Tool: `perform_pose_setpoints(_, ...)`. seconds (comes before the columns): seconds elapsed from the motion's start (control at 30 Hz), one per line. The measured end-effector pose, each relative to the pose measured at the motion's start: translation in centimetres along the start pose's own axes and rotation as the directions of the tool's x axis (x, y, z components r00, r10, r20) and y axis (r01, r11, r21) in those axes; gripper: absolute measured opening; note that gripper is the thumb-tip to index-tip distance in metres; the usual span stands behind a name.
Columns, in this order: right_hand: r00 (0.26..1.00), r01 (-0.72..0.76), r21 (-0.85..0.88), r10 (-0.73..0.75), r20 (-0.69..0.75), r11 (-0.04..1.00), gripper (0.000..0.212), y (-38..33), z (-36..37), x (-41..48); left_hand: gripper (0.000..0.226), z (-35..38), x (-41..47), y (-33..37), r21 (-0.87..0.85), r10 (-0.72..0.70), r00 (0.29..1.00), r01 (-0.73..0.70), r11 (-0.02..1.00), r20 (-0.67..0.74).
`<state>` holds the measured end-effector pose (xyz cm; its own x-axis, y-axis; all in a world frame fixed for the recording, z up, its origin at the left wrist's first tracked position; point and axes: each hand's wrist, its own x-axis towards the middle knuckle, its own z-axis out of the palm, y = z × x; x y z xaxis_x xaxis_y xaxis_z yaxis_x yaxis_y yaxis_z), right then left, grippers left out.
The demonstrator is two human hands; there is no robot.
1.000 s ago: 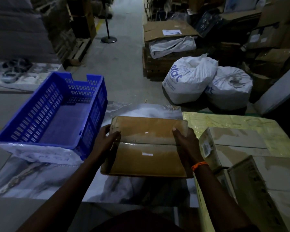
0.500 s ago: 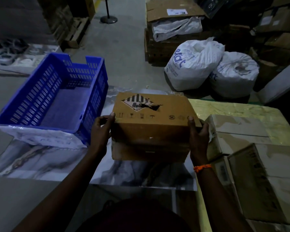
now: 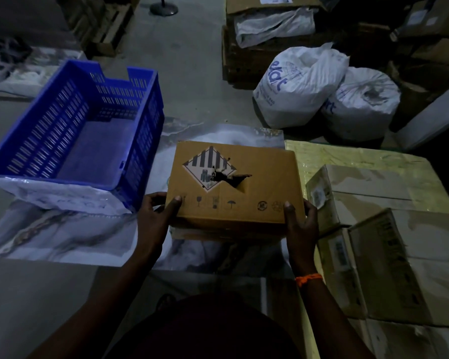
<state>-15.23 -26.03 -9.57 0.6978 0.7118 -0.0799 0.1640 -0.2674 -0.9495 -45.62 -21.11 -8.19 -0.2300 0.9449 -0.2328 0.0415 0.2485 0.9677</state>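
**Cardboard box [image 3: 233,182] with torn face held in both hands at dim warehouse table**

A person grips the box at the middle of the marble-patterned table [image 3: 62,234]. The left hand [image 3: 156,216] is clamped on its nine o'clock side and the right hand [image 3: 300,224] on its three o'clock side. Each thumb is laid on the upturned face, with the fingers curled round the edge. A striped diamond hazard label [image 3: 208,167] on that face is ripped through by a dark tear [image 3: 231,177].

The tear is the likeliest source of trouble, since a tilt or squeeze could widen it and let the contents shift or spill. The grip sits only at the near corners, so the far end could dip and slide out. A swing toward the blue crate [image 3: 145,141] at ten o'clock could catch its wall. The cartons [image 3: 399,255] stacked at four o'clock crowd the right elbow.

Low light hides much of the scene. The box's underside is in shadow, so it cannot be told whether it rests on the table or hangs just above it. The small handling symbols and the label's wording are too dim to read. The fingertips behind the box are hidden. The white sacks [image 3: 296,86] at one o'clock show only part of their lettering.
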Motion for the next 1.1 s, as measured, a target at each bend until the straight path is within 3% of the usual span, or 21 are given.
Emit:
perform_pose_setpoints(0.23,0.999,0.032,-0.071,-0.032,-0.005,0.997,0.05,-0.6,0.0,0.5,0.043,0.1,0.0,-0.1,0.04,0.044,0.999,-0.044,0.998,0.003)
perform_pose_setpoints(0.33,0.994,0.114,-0.199,-0.111,0.025,0.973,0.05,-1.1,0.0,1.5,0.055,-0.2,0.5,0.0,0.214,0.193,0.978,-0.207,0.955,0.084)
perform_pose_setpoints(0.43,0.948,0.317,-0.439,-0.297,0.116,0.84,0.053,-1.9,0.6,2.7,0.063,0.1,1.7,1.0,0.441,0.365,0.898,-0.439,0.783,0.247)
perform_pose_setpoints(0.53,0.844,0.533,-0.576,-0.439,0.308,0.619,0.063,-3.0,2.1,3.8,0.064,1.3,3.3,2.5,0.585,0.369,0.841,-0.54,0.605,0.395)
perform_pose_setpoints(0.67,0.703,0.7,-0.543,-0.315,0.638,0.463,0.077,-5.1,5.3,4.6,0.077,3.9,5.4,4.0,0.679,0.228,0.783,-0.617,0.398,0.579)
perform_pose_setpoints(0.73,0.657,0.744,-0.532,-0.292,0.696,0.405,0.076,-5.6,6.5,5.1,0.084,4.9,6.3,4.3,0.69,0.209,0.755,-0.654,0.31,0.621)
perform_pose_setpoints(0.83,0.644,0.755,-0.546,-0.256,0.721,0.362,0.077,-5.8,7.3,5.6,0.079,5.8,7.1,4.4,0.682,0.214,0.715,-0.7,0.215,0.666)
perform_pose_setpoints(1.1,0.652,0.749,-0.537,-0.292,0.7,0.387,0.069,-5.5,7.4,5.2,0.068,6.0,7.7,3.9,0.674,0.239,0.707,-0.707,0.216,0.665)
